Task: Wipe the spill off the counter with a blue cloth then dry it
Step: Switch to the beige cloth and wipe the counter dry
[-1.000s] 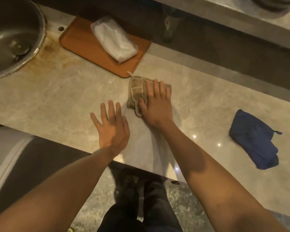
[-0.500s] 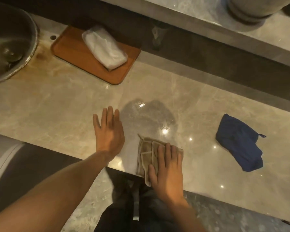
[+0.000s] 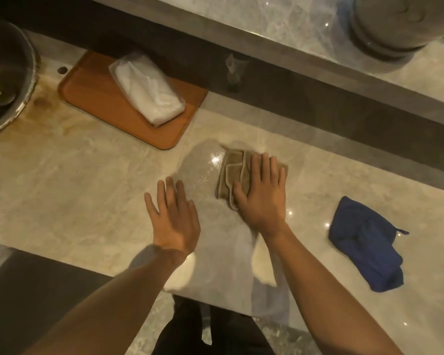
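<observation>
The marble counter (image 3: 62, 190) carries everything here, with a metal sink (image 3: 3, 80) at its far left. An orange tray (image 3: 92, 98) lies beyond the left fingertips, holding a wrapped white pack (image 3: 146, 90). The blue cloth (image 3: 364, 244) lies crumpled, well apart to the right of the right hand's fingers. The left hand (image 3: 174, 219) rests flat on the stone, fingers straight, holding nothing. The right hand (image 3: 262, 196) presses straight fingers onto a folded tan cloth (image 3: 231, 175). A damp sheen (image 3: 203, 162) spreads just left of those fingers.
</observation>
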